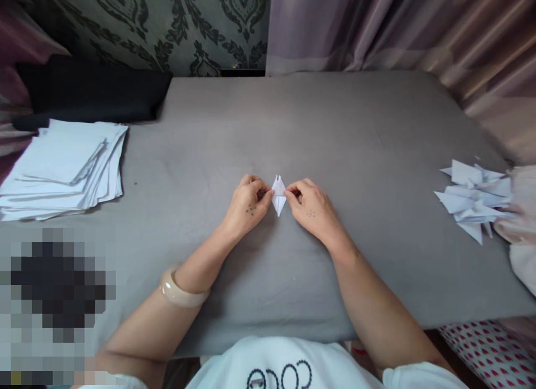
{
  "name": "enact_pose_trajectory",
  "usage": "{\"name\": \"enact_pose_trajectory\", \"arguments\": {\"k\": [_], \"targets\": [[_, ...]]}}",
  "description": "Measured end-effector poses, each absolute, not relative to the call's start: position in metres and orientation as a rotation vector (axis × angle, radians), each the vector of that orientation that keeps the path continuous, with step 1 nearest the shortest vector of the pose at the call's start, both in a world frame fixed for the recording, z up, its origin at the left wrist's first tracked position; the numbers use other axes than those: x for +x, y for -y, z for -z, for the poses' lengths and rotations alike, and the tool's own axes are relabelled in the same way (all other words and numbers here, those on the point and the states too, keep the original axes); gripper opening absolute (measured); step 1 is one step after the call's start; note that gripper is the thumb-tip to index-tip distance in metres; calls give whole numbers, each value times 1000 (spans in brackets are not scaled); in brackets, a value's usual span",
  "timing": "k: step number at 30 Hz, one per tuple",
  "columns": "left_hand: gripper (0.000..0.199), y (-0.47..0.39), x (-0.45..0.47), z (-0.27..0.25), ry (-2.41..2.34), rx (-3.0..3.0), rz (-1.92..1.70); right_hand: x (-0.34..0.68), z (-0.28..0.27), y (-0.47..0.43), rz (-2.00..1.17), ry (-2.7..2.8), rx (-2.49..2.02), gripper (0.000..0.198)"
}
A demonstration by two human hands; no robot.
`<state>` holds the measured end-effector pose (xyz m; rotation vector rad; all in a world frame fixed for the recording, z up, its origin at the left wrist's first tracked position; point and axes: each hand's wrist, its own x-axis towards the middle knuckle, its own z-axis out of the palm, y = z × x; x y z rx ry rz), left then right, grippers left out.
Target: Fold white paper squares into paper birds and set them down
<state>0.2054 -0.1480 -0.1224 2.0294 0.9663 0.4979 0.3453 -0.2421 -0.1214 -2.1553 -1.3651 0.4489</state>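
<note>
A small folded piece of white paper (278,198), shaped like a narrow diamond, is held between my two hands near the middle of the grey-covered table. Its upper tip is split in two, and a horizontal fold edge crosses its middle. My left hand (250,203) pinches its left corner between thumb and fingers. On the opposite side, my right hand (310,206) pinches the right corner the same way. The fingertips hide both side corners of the paper.
A stack of white paper sheets (71,166) lies at the left of the table (335,126), with folded black cloth (96,90) behind it. Several folded white paper pieces with pointed ends (477,196) are heaped at the right edge, beside pale fabric (523,227). Curtains hang behind.
</note>
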Motion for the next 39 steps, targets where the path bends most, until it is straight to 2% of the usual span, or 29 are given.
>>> {"name": "enact_pose_trajectory", "arguments": {"k": [24,33,39], "targets": [[7,146,208,124,-965,2115,-486,336,115,237,-407,1418,-2399,20],[4,145,204,130,-917,2246,-500,337,114,238,-395,1377,-2370,13],[23,152,202,127,-695,2571,-453,344,118,239,-446,1344,-2266,9]]}}
